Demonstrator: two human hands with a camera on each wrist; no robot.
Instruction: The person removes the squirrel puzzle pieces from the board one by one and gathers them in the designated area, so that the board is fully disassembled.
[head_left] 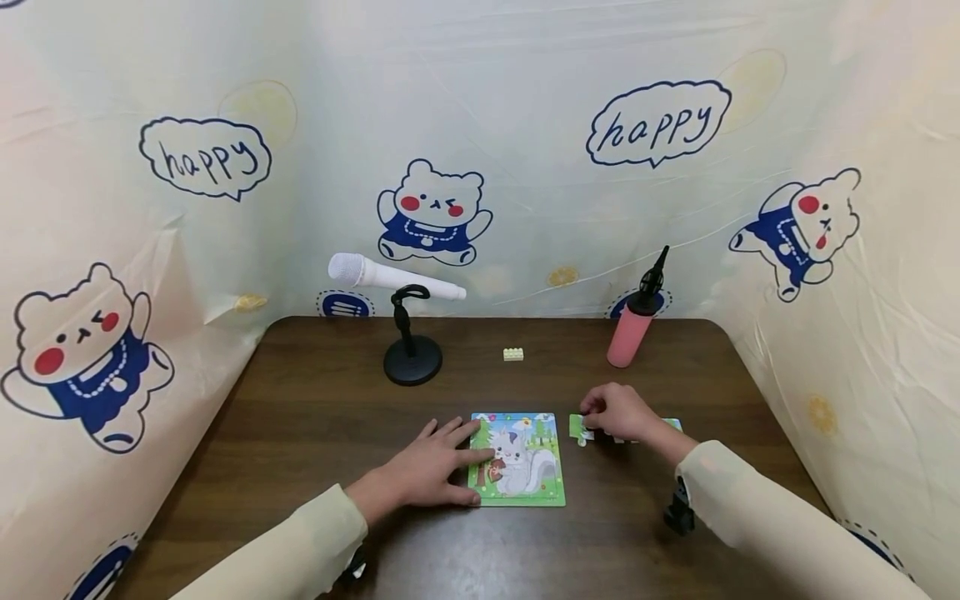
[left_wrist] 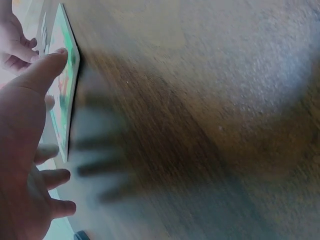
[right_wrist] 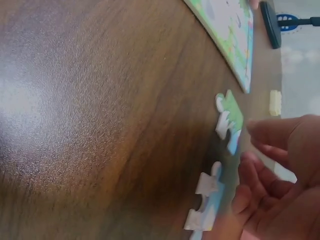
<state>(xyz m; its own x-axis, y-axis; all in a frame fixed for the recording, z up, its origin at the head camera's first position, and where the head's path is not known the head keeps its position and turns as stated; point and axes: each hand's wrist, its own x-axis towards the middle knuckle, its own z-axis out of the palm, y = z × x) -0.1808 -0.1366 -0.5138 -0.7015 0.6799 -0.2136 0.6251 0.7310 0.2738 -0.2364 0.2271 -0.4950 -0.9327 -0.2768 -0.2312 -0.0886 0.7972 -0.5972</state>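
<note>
The picture board [head_left: 536, 487] lies flat on the brown table [head_left: 322, 425], near the middle and close to the person. It shows a pale squirrel with a big fluffy tail, with green grass and blue sky. The left hand [head_left: 430, 467] rests on the board's left side, with its fingers spread wide apart and its thumb by the bottom corner. A little green puzzle piece [head_left: 576, 426] lies on the table just to the right of the board, not touching it. The right hand [head_left: 624, 412] is right beside that piece. Its fingers are bent, and in the right wrist view there is a gap between the thumb and the first finger, with nothing between them. It is hard to tell if a fingertip touches the piece. A blue and pale puzzle piece [right_wrist: 215, 197] lies near the green one, and from above the right hand hides much of what is there. Farther back is a small, pale yellow toy brick [head_left: 513, 354]. To its left, a white microphone [head_left: 412, 281] sits tilted on a black stand [head_left: 412, 362]. To its right is a pink bottle [head_left: 628, 337] with a black pointy top. Behind everything hangs a pale cloth [head_left: 540, 217] with bears and the word "happy".
</note>
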